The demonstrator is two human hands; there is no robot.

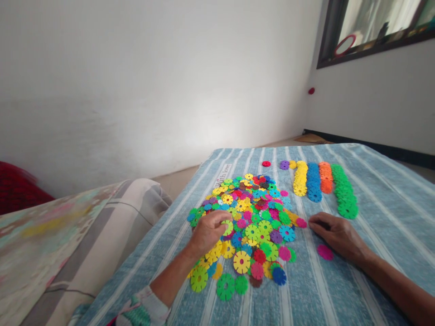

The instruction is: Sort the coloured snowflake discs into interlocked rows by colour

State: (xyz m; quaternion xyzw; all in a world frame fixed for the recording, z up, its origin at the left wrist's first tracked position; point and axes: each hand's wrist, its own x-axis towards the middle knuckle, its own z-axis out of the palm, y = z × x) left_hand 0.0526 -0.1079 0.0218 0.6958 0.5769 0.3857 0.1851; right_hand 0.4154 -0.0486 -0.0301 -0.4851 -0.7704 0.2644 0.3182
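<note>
A large heap of multicoloured plastic snowflake discs [249, 226] lies on a blue striped cloth [384, 226]. My left hand [208, 232] rests on the heap's left side, its fingertips pinching a lime-green disc [227, 227]. My right hand [335, 236] lies on the cloth with its fingers curled together and holds nothing. A pink disc [301, 222] lies just beyond its fingertips, and another pink disc [325, 252] lies just below them. Beyond the heap stand overlapping rows of yellow [300, 179], blue [314, 183], orange [325, 177] and green [344, 192] discs.
A single red disc [266, 163] and a purple disc [284, 165] lie at the cloth's far end. Patterned bedding [68, 244] rises along the left side. A white wall [152, 81] stands behind, with a window [374, 27] at upper right.
</note>
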